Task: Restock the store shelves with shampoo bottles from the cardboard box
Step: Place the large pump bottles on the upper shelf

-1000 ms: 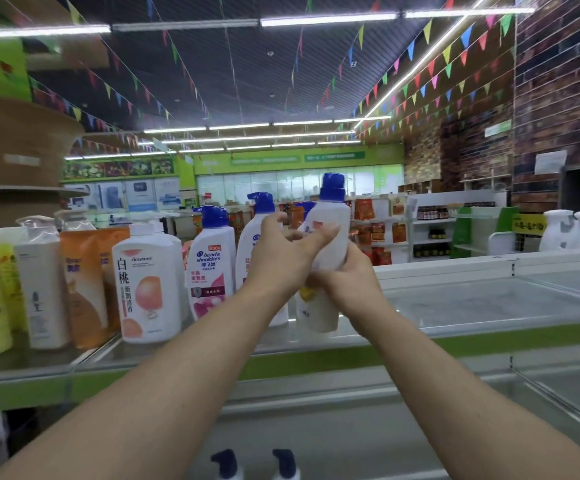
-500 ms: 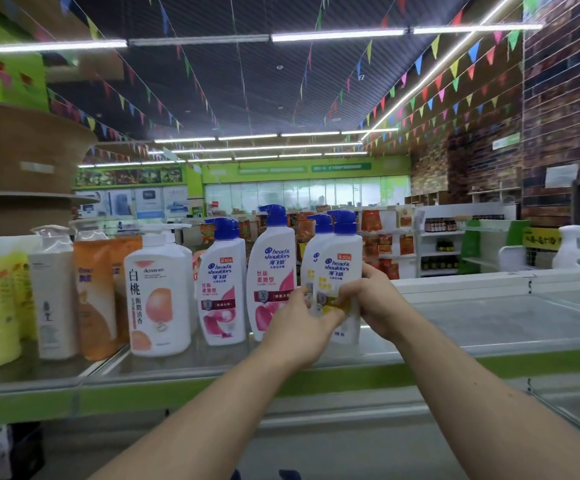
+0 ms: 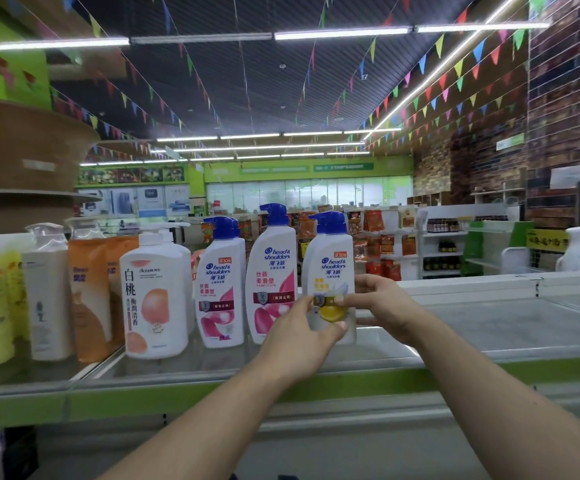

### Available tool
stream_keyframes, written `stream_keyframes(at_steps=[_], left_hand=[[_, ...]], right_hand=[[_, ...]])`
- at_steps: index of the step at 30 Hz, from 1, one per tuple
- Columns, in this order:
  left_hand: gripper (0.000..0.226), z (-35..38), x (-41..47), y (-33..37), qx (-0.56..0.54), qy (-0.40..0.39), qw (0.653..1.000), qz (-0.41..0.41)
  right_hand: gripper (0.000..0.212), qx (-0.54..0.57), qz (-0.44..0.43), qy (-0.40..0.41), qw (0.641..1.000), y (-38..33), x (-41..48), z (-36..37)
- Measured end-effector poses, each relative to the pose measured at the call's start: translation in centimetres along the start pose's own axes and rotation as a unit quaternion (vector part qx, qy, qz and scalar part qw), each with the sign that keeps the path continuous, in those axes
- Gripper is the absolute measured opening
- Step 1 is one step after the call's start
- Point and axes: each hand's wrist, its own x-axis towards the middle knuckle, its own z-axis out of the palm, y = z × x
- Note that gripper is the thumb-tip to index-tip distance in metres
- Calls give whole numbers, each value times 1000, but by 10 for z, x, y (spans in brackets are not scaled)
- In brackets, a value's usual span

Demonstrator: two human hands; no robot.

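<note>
- Two grips met on one bottle (image 3: 333,271). The left grip (image 3: 302,337) was curled round its lower front. The right grip (image 3: 382,306) pinched its right flank at label height. Neither held anything else.
- The bottle stood between them and just ahead, long axis upright and pump on top, at the right end of the row on the shelf (image 3: 212,386).
- Its base looked to be down on the glass, though the left grip hid most of it.
- Both grips were about equally near. The left one sat lower and across the front, so letting go would probably have meant opening the fingers and drawing straight back, since any sideways pull could tip the bottle.
- A pink bottle (image 3: 271,271) stood just beside it on the left, with a narrow gap between them.
- A twin (image 3: 317,237) stood close behind. Whether the two touched could not be told.
- The bottle had a white body, a blue pump and a yellow lemon label facing outward, with a small orange tag at the shoulder.
</note>
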Motion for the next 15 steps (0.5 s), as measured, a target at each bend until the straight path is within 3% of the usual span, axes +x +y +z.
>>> stream_keyframes(at_steps=[15], left_hand=[[73, 13, 3, -8, 55, 26, 998, 5]], right_hand=[[41, -25, -14, -17, 999, 3, 5, -1]])
